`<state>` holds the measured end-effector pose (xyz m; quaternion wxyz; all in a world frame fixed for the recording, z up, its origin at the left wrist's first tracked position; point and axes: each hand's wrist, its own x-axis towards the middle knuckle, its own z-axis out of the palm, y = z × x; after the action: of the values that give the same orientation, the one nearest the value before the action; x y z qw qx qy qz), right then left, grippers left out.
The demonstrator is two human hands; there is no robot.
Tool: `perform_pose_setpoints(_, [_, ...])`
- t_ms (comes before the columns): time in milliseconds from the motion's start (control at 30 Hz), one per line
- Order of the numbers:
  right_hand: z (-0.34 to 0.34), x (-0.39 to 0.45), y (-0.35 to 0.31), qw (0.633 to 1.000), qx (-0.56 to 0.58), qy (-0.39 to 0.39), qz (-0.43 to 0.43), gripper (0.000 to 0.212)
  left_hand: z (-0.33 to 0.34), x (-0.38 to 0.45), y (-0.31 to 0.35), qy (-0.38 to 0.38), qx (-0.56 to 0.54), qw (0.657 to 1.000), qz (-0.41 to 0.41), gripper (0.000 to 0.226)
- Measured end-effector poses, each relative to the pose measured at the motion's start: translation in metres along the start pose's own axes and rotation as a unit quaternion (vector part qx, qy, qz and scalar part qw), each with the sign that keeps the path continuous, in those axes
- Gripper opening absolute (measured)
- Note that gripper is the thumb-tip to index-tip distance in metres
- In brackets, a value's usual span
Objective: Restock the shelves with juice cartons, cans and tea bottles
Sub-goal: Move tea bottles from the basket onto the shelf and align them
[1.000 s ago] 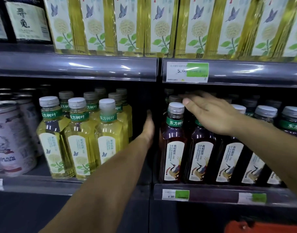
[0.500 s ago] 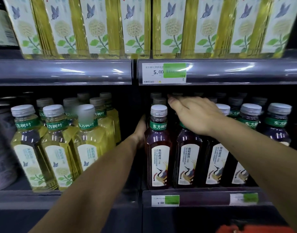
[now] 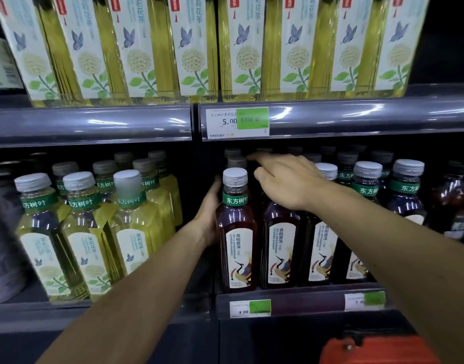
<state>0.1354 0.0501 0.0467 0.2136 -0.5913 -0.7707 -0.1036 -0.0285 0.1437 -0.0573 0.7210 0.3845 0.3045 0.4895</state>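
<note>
Dark red tea bottles with white caps and crane labels stand in rows on the right half of the middle shelf (image 3: 304, 302). My left hand (image 3: 208, 211) lies against the left side of the front-left dark bottle (image 3: 237, 232), thumb up by its neck; its fingers are hidden behind the bottle. My right hand (image 3: 286, 177) reaches over the caps of the bottles beside it, fingers stretched toward the rear rows and holding nothing.
Pale yellow jasmine tea bottles (image 3: 136, 232) fill the shelf's left half, with a narrow dark gap between the two groups. Large yellow bottles (image 3: 194, 48) line the shelf above. Blurred cans (image 3: 2, 245) stand far left. A red object (image 3: 378, 349) sits low right.
My left hand moved from the gap onto the side of the front-left dark bottle. My right hand stayed over the caps while the view came closer and shifted right.
</note>
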Motion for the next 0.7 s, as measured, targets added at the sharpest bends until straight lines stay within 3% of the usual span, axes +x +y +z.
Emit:
perform_pose_setpoints(233, [-0.006,-0.004,-0.005,1.000,0.005,-0.028,-0.008,0.049,0.007,-0.039,0.001,0.015,0.063,0.998,-0.011,0.078])
perform_pose_setpoints(333, [-0.014,-0.015,0.002,0.996,0.074,0.019,-0.034,0.042,0.013,-0.051,0.017,0.007,0.103,0.991,0.090,0.065])
perform_pose_setpoints(433, [-0.027,-0.032,0.025,0.996,0.033,0.079,-0.038,0.038,0.027,-0.056,0.042,0.028,0.166,0.973,0.160,0.039])
perform_pose_setpoints(533, [-0.041,-0.041,0.048,1.000,-0.003,0.013,0.023,0.047,0.040,-0.051,0.063,0.037,0.275,0.949,0.148,0.023])
perform_pose_setpoints(633, [-0.051,-0.029,0.054,0.996,0.059,-0.006,0.072,0.031,0.046,-0.047,0.075,0.044,0.326,0.940,0.093,0.033])
perform_pose_setpoints(700, [-0.054,-0.012,0.053,0.986,0.108,-0.017,0.126,0.039,0.043,-0.041,0.076,0.051,0.360,0.927,0.094,0.027])
